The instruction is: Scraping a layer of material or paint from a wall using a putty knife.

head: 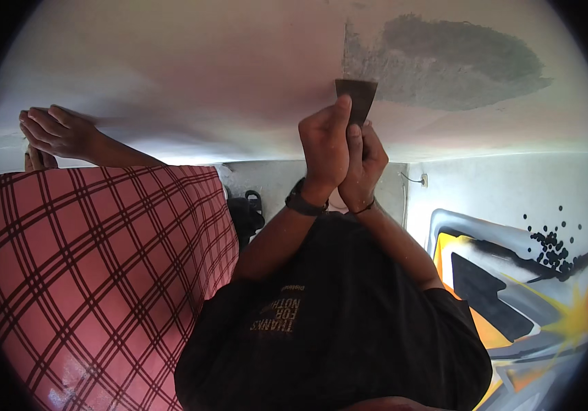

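My left hand [325,146], with a dark watch at the wrist, presses its thumb on the face of a dark, flared scraper blade [358,100]. Close against it, my right hand [368,159] grips the blade's narrow lower end, its thumb in front. A thin dark band circles the right wrist. My fingers hide any handle. The blade's wide edge points up to the wall [253,77], beside the lower left of a rough grey patch [458,64]; whether it touches the wall I cannot tell.
At left, another person's hand [57,131] rests near the wall, above pink plaid fabric [104,257]. Dark items [245,216] lie beyond the fabric. A wall socket [424,180] with a cable and a painted mural [520,298] are on my right.
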A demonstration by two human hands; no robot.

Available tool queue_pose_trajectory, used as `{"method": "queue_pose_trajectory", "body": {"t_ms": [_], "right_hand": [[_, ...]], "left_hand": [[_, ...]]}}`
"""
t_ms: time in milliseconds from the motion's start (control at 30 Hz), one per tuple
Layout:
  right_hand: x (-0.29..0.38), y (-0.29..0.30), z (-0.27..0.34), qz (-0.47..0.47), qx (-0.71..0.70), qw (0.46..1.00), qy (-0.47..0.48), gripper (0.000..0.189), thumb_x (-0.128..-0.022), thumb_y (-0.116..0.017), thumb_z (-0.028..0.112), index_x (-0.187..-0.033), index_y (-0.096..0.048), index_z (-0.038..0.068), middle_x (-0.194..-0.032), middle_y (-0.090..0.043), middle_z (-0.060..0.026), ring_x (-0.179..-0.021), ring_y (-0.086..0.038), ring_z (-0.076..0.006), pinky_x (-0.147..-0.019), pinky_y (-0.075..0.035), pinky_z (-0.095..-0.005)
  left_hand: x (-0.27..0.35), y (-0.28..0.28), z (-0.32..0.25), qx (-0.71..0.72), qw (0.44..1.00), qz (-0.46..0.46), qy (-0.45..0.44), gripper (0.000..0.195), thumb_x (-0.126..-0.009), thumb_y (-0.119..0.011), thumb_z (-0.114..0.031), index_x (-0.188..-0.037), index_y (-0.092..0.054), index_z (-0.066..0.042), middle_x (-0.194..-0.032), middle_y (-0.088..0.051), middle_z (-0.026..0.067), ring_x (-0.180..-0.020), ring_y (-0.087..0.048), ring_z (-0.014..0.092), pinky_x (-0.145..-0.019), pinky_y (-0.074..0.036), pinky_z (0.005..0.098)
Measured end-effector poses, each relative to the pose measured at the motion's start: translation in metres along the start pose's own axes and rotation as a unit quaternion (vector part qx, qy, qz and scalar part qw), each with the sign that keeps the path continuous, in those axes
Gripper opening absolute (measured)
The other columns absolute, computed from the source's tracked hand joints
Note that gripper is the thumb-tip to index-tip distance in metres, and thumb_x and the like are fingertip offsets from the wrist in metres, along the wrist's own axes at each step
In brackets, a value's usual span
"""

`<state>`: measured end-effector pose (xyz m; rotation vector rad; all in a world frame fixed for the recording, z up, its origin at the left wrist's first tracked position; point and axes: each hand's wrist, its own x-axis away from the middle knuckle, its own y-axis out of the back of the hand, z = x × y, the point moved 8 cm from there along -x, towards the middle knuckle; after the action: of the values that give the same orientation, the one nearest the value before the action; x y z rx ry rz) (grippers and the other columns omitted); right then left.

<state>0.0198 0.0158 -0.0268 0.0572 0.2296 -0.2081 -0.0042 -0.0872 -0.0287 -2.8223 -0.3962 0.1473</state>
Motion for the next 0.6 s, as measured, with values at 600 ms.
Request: {"method": "queue_pose_trajectory", "body": {"t_ms": [600], "right_hand": [[-0.004,0.002,-0.002,-0.012,-0.009,1.0,0.008,0.021,-0.101,-0.048,0.011,-0.086,-0.056,-0.002,-0.083,-0.057,-0.0045,-0.072,-0.049,-0.0073,-0.063,-0.041,-0.0225]], "left_hand": [[-0.008,-0.01,0.005,0.043,0.998,0.033,0.027,0.047,-0.101,-0.054,-0.031,-0.066,-0.061,0.0,-0.061,-0.056,-0.0027,-0.057,-0.045,0.004,-0.05,-0.036,0.0235]]}}
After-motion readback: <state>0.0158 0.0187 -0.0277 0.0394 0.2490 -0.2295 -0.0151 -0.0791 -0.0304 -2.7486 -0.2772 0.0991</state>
